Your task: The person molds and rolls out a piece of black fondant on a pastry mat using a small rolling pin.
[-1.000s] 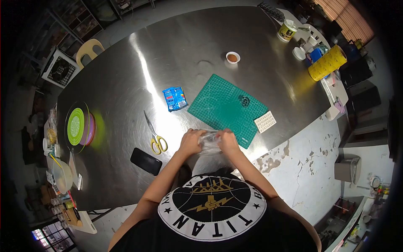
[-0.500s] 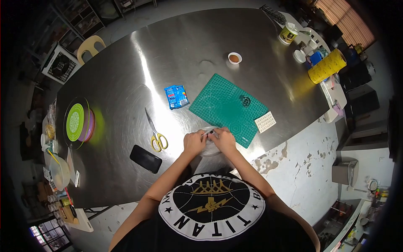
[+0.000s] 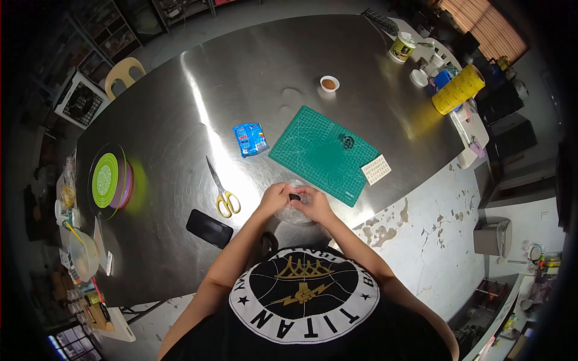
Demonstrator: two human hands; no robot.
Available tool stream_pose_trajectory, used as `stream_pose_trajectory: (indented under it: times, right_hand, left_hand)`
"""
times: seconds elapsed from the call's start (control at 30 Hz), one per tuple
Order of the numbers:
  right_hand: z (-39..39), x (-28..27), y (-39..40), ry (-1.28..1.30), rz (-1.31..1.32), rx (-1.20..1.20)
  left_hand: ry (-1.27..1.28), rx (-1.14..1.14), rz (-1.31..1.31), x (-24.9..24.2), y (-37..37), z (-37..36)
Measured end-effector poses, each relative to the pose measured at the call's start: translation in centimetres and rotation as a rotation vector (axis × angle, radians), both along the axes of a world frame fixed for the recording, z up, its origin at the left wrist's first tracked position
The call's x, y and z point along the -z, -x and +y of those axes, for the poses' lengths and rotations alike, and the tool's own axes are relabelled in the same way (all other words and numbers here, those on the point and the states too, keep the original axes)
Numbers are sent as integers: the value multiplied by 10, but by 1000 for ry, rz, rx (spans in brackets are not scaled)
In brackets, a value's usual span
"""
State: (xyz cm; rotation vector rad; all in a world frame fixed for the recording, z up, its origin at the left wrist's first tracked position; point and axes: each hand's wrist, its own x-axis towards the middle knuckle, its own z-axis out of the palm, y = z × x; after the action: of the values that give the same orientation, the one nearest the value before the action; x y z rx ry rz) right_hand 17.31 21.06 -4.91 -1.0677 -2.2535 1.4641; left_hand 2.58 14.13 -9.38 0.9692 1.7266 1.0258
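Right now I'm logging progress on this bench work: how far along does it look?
Set out already: the green cutting mat with a small dark ring on it, a letter sheet at its corner, scissors and a blue packet. In hand: both hands, left hand and right hand, pinch a clear plastic bag with a small dark piece at its top. The mat's middle lies bare, so cutting seems not yet begun.

Green gridded cutting mat (image 3: pixel 322 155), yellow-handled scissors (image 3: pixel 221 191), blue snack packet (image 3: pixel 250 139) (red and white print), black phone (image 3: pixel 209 228), grey steel bench (image 3: pixel 253 72), yellow tape roll (image 3: pixel 457 90).
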Motion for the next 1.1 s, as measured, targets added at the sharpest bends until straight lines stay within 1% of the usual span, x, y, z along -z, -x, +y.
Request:
stream_pose_trajectory:
  times: [0.03,0.1,0.17,0.2,0.27,0.33,0.4,0.43,0.5,0.53,0.6,0.67,0.7,0.73,0.77,0.8,0.83,0.87,0.9,0.93,0.97,1.0,1.03,1.07,1.1]
  right_hand:
    - [0,3,1,-5,1,3]
    - [-1,9,3,-164,-76,-65]
    - [0,9,1,-205,-48,-101]
    - [-1,8,1,-242,-20,-141]
    - [-3,6,2,-235,-53,-158]
    - [-2,15,-2,-231,-86,-176]
    - [1,17,-6,-106,149,-156]
    - [0,12,-9,-113,149,-153]
    - [-6,-8,-15,903,438,53]
    - [-11,-20,-13,972,491,105]
    - [-12,-21,-10,944,477,110]
    - [-13,-16,-7,910,471,117]
    - [-12,-8,-6,787,426,145]
    - [-11,0,-5,666,381,174]
    - [-10,8,-7,661,387,180]
    - [-10,12,-9,561,333,255]
    - [-9,16,-12,464,277,326]
    - [-8,20,-16,466,283,329]
    - [-6,19,-22,428,276,379]
    - [-4,18,-27,389,268,429]
    - [-3,18,-31,390,270,434]
    - [-2,15,-35,446,386,524]
    - [-1,12,-37,499,505,612]
    - [0,8,-42,601,562,685]
    - [1,4,-47,597,568,692]
  left_hand:
    - [-33,-31,30,-3,-5,-3]
    - [-72,-58,61,-8,-10,-8]
    - [-87,-127,176,-8,-15,-10]
    - [-92,-120,176,-6,-18,-12]
    - [-171,-146,490,-3,-23,-12]
    - [-170,-148,519,-7,-25,-13]
    - [-167,-157,550,-9,-24,-14]
    - [-207,-187,570,-7,-22,-14]
    - [-251,-219,585,-6,-23,-15]
    - [-236,-207,619,-8,-25,-15]
    - [-226,-193,652,-14,-28,-17]
    - [-218,-34,793,-24,-31,-17]
    - [-228,-29,794,-23,-31,-17]
    - [-203,2,851,-19,-33,-17]
    - [-177,34,908,-15,-34,-17]
    - [-183,40,912,-14,-34,-19]
    - [-192,50,978,-13,-34,-21]
    - [-199,60,1044,-11,-34,-24]
    - [-200,64,1048,-8,-31,-24]
    - [-189,25,1096,-6,-27,-24]
    - [-179,-13,1141,-3,-24,-24]
    - [-183,-6,1140,-3,-20,-23]
    - [-135,-38,1143,-4,-15,-21]
    - [-87,-71,1146,-5,-11,-19]
    - [-95,-64,1148,-8,-8,-17]
